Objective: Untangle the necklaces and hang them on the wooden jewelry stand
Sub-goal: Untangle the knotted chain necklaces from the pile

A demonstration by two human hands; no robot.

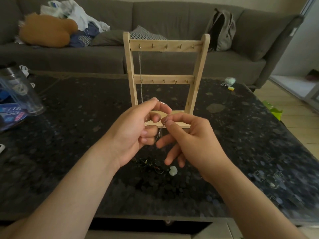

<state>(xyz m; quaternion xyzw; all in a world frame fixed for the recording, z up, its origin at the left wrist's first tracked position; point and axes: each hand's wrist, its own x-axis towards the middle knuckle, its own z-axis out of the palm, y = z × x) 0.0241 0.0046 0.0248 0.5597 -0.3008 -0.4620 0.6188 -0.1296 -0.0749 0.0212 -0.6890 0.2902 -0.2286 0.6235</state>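
A wooden jewelry stand [165, 45] with two rows of small hooks stands upright on the dark table. One silver chain [140, 69] hangs from the top row's leftmost hook. My left hand [136, 130] and my right hand [188, 137] are raised in front of the stand's base, both pinching a thin silver necklace [162, 102] that runs between their fingertips and dangles down between the hands. Below the hands, a dark tangled necklace [150, 165] with a pale green pendant [173, 170] lies on the table.
The dark speckled table [241, 144] carries a clear tumbler [19, 88] and a blue packet [10, 116] at the left, and small items [229, 82] at the far right. A grey sofa [172, 62] with clothes, a plush and a backpack stands behind.
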